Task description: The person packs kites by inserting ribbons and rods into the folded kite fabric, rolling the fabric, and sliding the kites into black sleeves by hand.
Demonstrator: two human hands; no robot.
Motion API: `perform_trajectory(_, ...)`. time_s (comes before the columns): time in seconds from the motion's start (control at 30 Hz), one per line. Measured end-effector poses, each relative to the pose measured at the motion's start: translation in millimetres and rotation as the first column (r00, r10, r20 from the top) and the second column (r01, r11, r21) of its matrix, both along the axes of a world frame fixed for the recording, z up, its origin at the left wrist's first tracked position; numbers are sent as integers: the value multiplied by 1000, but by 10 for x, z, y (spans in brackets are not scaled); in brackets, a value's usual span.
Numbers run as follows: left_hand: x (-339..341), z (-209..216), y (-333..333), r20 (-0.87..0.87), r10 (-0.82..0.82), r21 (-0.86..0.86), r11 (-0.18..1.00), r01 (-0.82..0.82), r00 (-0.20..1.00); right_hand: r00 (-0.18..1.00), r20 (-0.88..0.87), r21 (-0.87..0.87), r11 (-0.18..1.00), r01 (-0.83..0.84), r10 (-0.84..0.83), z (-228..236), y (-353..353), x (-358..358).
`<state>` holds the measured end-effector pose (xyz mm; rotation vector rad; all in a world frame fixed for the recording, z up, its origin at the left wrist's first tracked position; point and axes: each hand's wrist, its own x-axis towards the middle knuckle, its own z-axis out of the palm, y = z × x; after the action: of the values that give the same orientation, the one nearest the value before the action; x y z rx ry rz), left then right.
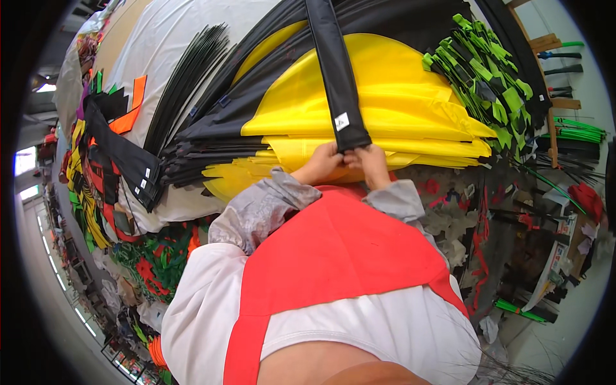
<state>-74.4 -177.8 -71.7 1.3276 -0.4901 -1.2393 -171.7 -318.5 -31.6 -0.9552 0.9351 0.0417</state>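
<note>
Along the near edge of the white-covered table (151, 45), I've got my left hand (321, 165) and right hand (370, 163) side by side, both pinching the near end of a long, narrow black fabric sleeve (334, 70). Can't tell exactly how my fingertips sit, since the cloth hides some of them. The sleeve runs from my fingers toward the far edge, lying across a stack of yellow fabric panels (385, 83), and a small white label (341, 120) faces up just short of my grip. Dark fabric (218, 120) is layered in with the yellow stuff. Over by the right edge there's a messy bundle of green-and-black straps (491, 77). Off left of the stack I've got a fan of thin black strips (186, 86), and nearer the left edge some black labelled pieces (122, 151) next to an orange strip (133, 106).
</note>
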Motion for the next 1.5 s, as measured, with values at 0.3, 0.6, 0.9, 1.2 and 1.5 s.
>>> perform_trajectory(0.3, 162, 510, 104, -610, 265, 115, 962, -247, 747, 967, 22, -992, 129, -11, 255, 305, -107, -324)
perform_trajectory(0.6, 317, 627, -82, -647, 434, 310, 901, -304, 627, 974, 76, -386, 907, -168, 212, -300, -517, -74)
perform_trajectory(0.9, -19, 444, -346, 132, 229, 256, 932, -256, 964, 986, -96, -855, 495, -153, 138, -136, -444, 594)
perform_trajectory(1.2, 99, 818, -206, 50, -34, 229, 973, 22, 998, 965, 247, -603, 766, 222, -86, 778, -1781, -126)
perform_trajectory(1.5, 68, 343, 2, 492, -10, 389, 897, -209, 870, 897, 124, -697, -681, -225, -424, 1117, -4822, -527)
